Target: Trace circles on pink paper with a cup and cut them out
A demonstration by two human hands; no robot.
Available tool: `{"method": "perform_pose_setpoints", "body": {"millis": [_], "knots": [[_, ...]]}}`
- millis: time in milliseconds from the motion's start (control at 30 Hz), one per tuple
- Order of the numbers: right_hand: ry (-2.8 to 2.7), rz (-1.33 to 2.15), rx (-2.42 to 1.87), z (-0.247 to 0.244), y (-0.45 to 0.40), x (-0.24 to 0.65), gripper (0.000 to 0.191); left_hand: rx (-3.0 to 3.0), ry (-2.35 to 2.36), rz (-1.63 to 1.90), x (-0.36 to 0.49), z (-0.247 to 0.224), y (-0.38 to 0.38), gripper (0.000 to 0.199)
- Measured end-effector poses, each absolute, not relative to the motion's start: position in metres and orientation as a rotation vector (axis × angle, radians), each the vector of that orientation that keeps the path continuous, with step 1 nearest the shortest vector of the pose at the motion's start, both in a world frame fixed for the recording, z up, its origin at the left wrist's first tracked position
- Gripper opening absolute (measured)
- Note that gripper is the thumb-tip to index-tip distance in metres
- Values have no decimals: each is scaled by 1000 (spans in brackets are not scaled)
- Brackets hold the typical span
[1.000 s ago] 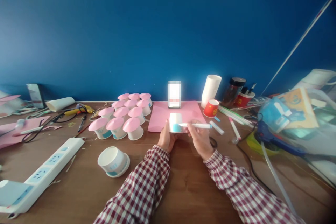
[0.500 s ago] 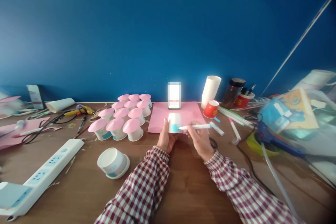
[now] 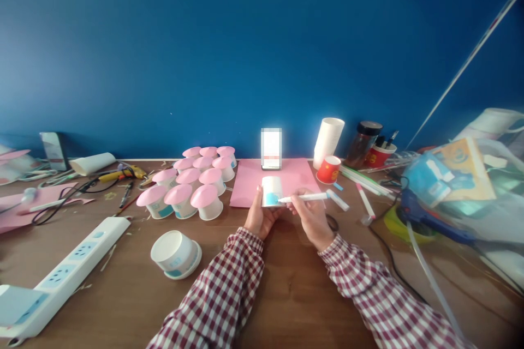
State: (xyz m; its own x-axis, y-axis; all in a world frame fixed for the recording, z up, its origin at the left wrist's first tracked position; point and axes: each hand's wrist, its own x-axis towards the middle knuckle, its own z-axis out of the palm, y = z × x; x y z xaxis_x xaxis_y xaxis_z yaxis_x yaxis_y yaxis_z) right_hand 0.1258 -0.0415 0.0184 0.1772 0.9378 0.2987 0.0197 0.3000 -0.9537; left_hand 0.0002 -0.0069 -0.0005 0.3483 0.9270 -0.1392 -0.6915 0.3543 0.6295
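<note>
My left hand (image 3: 261,217) is closed around the lower left side of a white paper cup (image 3: 271,184), which is upside down and has a blue patch on its front. In my right hand (image 3: 311,221) is a white marker (image 3: 306,197), its tip at the right edge of that blue patch. Behind the cup lies a sheet of pink paper (image 3: 245,180). Left of my hands stand several upturned cups with pink cone tops (image 3: 205,197). Closer to me, another upturned white cup (image 3: 174,251) sits on the table.
A phone (image 3: 271,150) leans at the wall behind the pink sheet. Right stand a white cup stack (image 3: 328,142), a red cup (image 3: 328,170), a dark-lidded jar (image 3: 363,144) and a blue glue gun (image 3: 434,221). A power strip (image 3: 77,262) lies at left; a cable runs along the right.
Both hands keep nearly the same place, with the marker tip still at the cup. The blue patch looks slightly different, and the view has shifted very slightly.
</note>
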Motion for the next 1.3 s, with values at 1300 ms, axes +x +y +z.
{"method": "perform_pose_setpoints", "body": {"millis": [1300], "knots": [[-1264,887,-1048,23,-44,126,21,493,479,1091,-2,-5,-6,50]]}}
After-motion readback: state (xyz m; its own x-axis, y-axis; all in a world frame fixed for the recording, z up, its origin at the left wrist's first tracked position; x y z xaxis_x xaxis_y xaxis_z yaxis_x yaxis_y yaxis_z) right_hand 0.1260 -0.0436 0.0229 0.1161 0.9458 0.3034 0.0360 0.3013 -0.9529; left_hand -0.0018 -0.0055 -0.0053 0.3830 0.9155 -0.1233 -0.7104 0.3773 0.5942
